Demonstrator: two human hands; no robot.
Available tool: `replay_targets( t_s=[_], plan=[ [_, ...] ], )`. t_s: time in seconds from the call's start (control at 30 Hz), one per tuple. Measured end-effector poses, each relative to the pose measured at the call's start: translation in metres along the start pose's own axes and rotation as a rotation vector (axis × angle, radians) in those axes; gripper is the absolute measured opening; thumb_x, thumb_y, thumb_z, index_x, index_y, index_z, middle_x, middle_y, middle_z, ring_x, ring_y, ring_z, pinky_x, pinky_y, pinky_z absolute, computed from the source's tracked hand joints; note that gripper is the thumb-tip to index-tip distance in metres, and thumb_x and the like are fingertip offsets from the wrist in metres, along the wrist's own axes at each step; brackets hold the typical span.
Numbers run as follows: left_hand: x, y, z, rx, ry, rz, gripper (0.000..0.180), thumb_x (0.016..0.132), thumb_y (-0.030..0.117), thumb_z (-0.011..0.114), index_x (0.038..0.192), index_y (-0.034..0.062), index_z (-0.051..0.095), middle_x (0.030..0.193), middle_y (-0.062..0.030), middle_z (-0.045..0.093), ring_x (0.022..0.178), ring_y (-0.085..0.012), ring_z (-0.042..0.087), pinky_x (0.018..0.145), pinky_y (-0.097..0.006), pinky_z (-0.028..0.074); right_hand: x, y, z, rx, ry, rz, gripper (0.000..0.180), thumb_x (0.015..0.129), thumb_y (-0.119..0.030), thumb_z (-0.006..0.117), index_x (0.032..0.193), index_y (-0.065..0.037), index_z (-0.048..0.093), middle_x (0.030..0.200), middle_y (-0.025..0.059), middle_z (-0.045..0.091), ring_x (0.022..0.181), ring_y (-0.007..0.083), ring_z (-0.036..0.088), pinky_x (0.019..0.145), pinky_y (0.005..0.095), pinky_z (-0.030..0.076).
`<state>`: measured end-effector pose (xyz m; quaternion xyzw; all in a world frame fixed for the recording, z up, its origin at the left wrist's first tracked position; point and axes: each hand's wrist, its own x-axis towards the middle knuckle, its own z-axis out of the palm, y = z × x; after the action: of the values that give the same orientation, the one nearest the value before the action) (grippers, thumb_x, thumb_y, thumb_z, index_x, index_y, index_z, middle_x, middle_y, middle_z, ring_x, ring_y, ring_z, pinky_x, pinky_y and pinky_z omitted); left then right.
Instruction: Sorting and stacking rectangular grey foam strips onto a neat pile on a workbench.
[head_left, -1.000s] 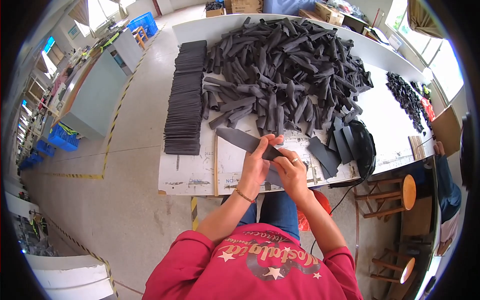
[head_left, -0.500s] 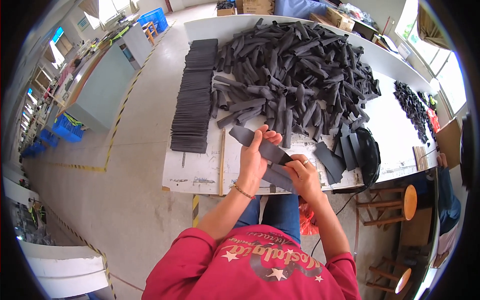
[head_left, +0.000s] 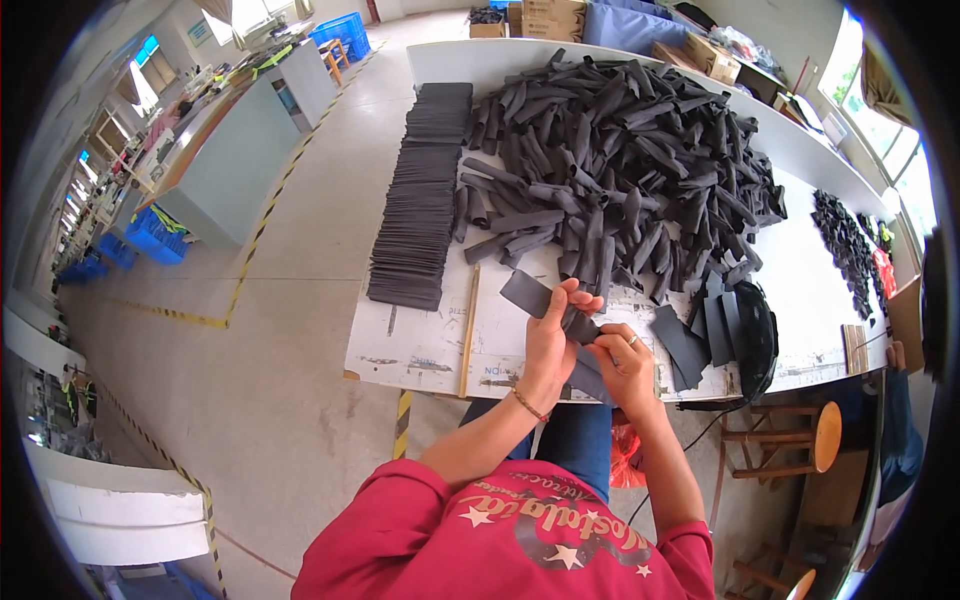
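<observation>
Between both hands, above the table's near edge, is a dark grey fabric strip (head_left: 525,293). My left hand (head_left: 553,335) is closed round its middle, with one flat end sticking out to the upper left. My right hand (head_left: 624,362) pinches the other end, which looks bunched or folded at the fingertips. A second dark strip (head_left: 590,378) shows below, between the wrists; whether it joins the held one I cannot tell. Beyond the hands lies a big heap of rolled dark strips (head_left: 620,150). A long neat row of flat stacked strips (head_left: 420,200) lies left of it.
A wooden stick (head_left: 469,330) lies on the white table (head_left: 400,350). Flat dark pieces (head_left: 682,345) lie right of my hands, beside a black rounded object (head_left: 757,340) with a cable. Small dark scraps (head_left: 850,245) lie farther right. Wooden stools (head_left: 822,437) stand at the right.
The strip's right end, flat and stretched before, is now bunched at my right fingertips. My hands have drawn closer together. The whole view has shifted, with the table appearing farther right.
</observation>
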<state>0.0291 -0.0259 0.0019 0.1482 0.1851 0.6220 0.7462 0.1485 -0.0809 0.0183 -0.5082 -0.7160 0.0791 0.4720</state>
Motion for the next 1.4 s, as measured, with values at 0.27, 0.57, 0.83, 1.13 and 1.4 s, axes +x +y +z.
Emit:
replay_targets(
  t_s=[0.27, 0.57, 0.83, 1.13, 1.4],
  plan=[
    [-0.002, -0.002, 0.001, -0.033, 0.029, 0.003, 0.035, 0.098, 0.028, 0.056, 0.115, -0.0021, 0.058, 0.091, -0.0092, 0.067, 0.091, -0.0237, 0.066, 0.089, -0.036, 0.051, 0.001, -0.001, 0.003, 0.021, -0.026, 0.034, 0.013, 0.074, 0.001, 0.073, 0.082, 0.000, 0.063, 0.090, 0.0118, 0.064, 0.073, 0.0295, 0.063, 0.063, 0.0359, 0.051],
    [-0.003, -0.002, -0.001, -0.027, 0.024, 0.012, 0.033, 0.099, 0.027, 0.055, 0.115, -0.0022, 0.057, 0.091, -0.0095, 0.067, 0.091, -0.0244, 0.066, 0.088, -0.037, 0.052, 0.002, -0.003, 0.002, 0.030, -0.036, 0.017, 0.012, 0.075, 0.001, 0.073, 0.081, 0.001, 0.063, 0.091, 0.0119, 0.063, 0.072, 0.0285, 0.063, 0.063, 0.0344, 0.051],
    [-0.001, 0.006, 0.003, 0.033, 0.025, 0.009, 0.035, 0.101, 0.027, 0.050, 0.118, -0.0031, 0.055, 0.095, -0.0133, 0.068, 0.098, -0.0296, 0.066, 0.094, -0.040, 0.050, -0.008, -0.009, 0.019, 0.281, 0.015, 0.393, 0.017, 0.080, -0.005, 0.073, 0.091, 0.004, 0.063, 0.100, 0.0126, 0.062, 0.076, 0.0183, 0.064, 0.068, 0.0297, 0.052],
    [0.005, 0.024, -0.002, 0.026, -0.108, 0.072, 0.037, 0.100, 0.028, 0.051, 0.119, -0.0037, 0.052, 0.105, -0.0162, 0.068, 0.108, -0.0327, 0.062, 0.103, -0.046, 0.045, -0.002, -0.025, 0.021, 0.821, 0.246, 0.754, 0.012, 0.088, -0.010, 0.069, 0.088, 0.002, 0.065, 0.098, 0.0045, 0.057, 0.084, 0.0091, 0.055, 0.071, 0.0249, 0.047],
    [-0.001, 0.047, -0.017, 0.171, 0.026, 0.022, 0.031, 0.091, 0.020, 0.068, 0.111, -0.0023, 0.061, 0.100, -0.0186, 0.069, 0.093, -0.0321, 0.068, 0.084, -0.039, 0.056, 0.004, -0.024, 0.017, 0.286, 0.279, 0.330, 0.006, 0.085, -0.001, 0.068, 0.085, 0.001, 0.062, 0.081, 0.0048, 0.061, 0.077, 0.0145, 0.058, 0.069, 0.0261, 0.046]
  ],
)
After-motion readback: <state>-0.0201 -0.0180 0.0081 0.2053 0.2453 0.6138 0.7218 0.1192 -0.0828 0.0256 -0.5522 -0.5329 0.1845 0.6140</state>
